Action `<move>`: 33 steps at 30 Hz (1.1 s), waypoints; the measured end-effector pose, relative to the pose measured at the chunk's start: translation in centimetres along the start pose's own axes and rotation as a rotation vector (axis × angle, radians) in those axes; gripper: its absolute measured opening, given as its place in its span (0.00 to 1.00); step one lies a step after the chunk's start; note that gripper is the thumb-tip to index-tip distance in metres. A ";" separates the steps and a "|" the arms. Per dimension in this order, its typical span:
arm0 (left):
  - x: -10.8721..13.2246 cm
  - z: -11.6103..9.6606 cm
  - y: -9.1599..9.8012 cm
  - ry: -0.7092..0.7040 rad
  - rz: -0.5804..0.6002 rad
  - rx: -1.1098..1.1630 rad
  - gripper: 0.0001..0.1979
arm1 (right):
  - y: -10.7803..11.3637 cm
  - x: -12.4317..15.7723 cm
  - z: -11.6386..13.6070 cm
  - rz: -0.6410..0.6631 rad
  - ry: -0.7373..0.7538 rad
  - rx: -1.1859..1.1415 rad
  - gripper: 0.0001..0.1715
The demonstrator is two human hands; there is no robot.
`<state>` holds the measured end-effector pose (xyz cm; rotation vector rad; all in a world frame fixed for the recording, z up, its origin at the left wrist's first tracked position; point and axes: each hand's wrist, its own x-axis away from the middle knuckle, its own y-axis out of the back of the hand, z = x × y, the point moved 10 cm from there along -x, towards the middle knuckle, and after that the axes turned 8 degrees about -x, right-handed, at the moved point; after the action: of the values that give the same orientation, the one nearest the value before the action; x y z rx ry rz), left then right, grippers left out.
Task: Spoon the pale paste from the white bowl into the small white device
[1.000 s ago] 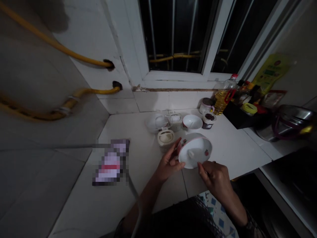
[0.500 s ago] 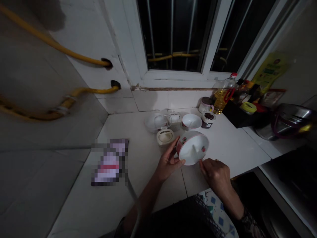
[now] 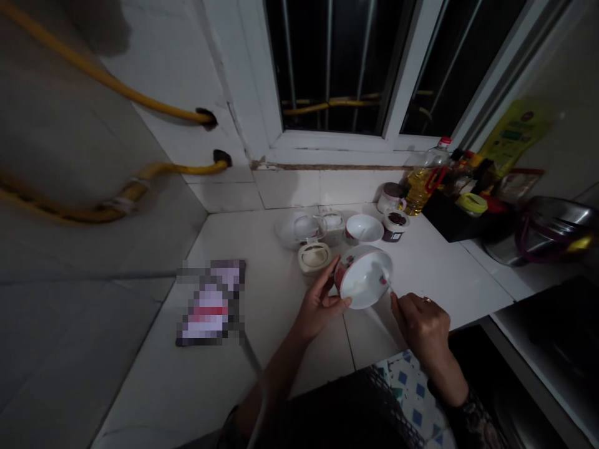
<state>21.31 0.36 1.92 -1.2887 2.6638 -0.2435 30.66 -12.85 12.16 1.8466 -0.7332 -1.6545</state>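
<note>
A white bowl with a red flower pattern (image 3: 362,288) is tilted toward me above the counter. My left hand (image 3: 319,305) grips it from the left, with the thumb on the rim and the fingers around its outer side. A thin pale spoon (image 3: 387,282) reaches over the bowl's right rim, its handle pinched in my closed right hand (image 3: 421,321). Some whitish stuff seems to lie low inside the bowl, too dim to make out. Just behind the bowl stands a lidded cream container (image 3: 314,257). A second white bowl (image 3: 364,231) sits farther back.
A clear container (image 3: 294,229) and a dark-filled jar (image 3: 395,224) stand near the wall. An oil bottle (image 3: 421,184), a black condiment box (image 3: 449,215) and a steel pot (image 3: 556,231) occupy the right. A blurred-out phone-like object (image 3: 210,305), with a cable (image 3: 255,362), lies left.
My right hand has moved right and slightly up, drawing the spoon from the bowl's middle to its right rim. My left hand keeps the bowl nearly in place, its tilt slightly altered.
</note>
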 end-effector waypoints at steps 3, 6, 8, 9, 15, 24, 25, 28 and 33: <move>0.1 0.2 -0.2 0.025 -0.002 -0.010 0.47 | -0.4 0.0 1.0 0.062 0.066 -0.066 0.27; 0.0 0.3 -0.3 0.042 0.012 -0.007 0.46 | -0.2 -0.4 1.2 0.070 0.082 -0.105 0.28; -0.1 0.3 -0.2 0.040 0.010 0.000 0.47 | 0.3 -1.1 0.2 0.018 0.026 -0.029 0.26; -0.1 0.4 -0.1 0.039 0.007 0.006 0.47 | 0.5 -1.4 -0.3 -0.007 -0.003 0.019 0.26; -0.4 1.0 -0.2 0.053 0.020 0.020 0.47 | -0.9 -2.2 1.8 0.076 0.147 -0.086 0.27; -0.3 0.8 0.0 0.049 0.015 -0.005 0.47 | -1.3 -1.2 0.6 0.140 0.124 -0.086 0.30; -0.3 0.8 -0.1 0.050 0.019 -0.003 0.47 | -1.6 -0.9 0.7 0.165 0.133 -0.110 0.30; -0.3 0.7 -0.2 0.041 0.020 0.004 0.46 | -1.9 -0.1 -0.2 0.155 0.057 -0.088 0.28; -0.2 0.7 -0.3 0.038 0.003 -0.019 0.44 | -3.3 1.9 -1.4 0.160 -0.116 -0.240 0.29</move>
<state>21.80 0.30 1.33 -1.2984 2.7060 -0.2445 32.34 -11.78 8.62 1.4982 -0.6777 -1.6756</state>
